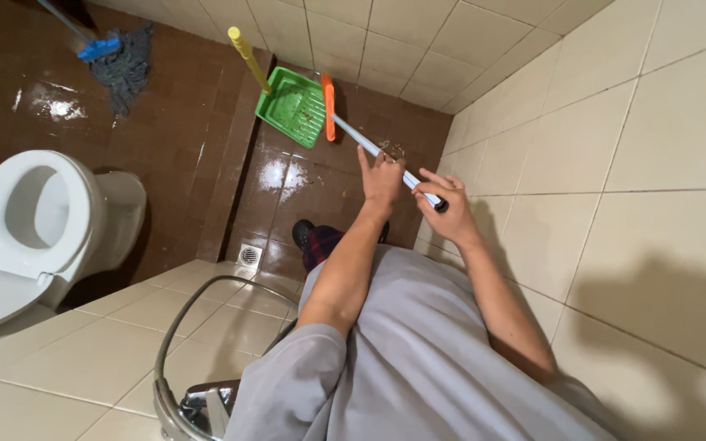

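A person stands in a small tiled bathroom, both arms stretched out over the wet brown floor (pixel 206 163), working a broom with a pale blue-white handle (pixel 369 147) and an orange head (pixel 328 106). The broom head rests on the floor right against the right-hand edge of a green dustpan (pixel 294 106), which lies near the far wall with its yellow handle (pixel 248 57) sticking up toward the tiles.

Specks of dirt already lie inside the dustpan, so some sweeping looks done. A patch of small debris (pixel 392 149) is on the floor just beside the broom handle, close to the corner where the floor meets the cream wall (pixel 614 163), so I would judge the gathering is not finished. The floor glistens with water in several places.

The left hand (pixel 382 181) sits on the handle a little below its middle; the fingers point upward and look only loosely laid round it, not clenched. The right hand (pixel 443 208) is curled about the black end cap of the handle, thumb and fingers wrapped round it in a firmer grasp.

At the far left edge of the floor lies a grey mop (pixel 124 61) with a blue collar. A white toilet (pixel 42 220) with its lid raised stands at the left, a floor drain (pixel 248 256) lies near the person's dark shoe (pixel 304 233), and a grey hose (pixel 181 327) loops over the cream tiles nearest the viewer.
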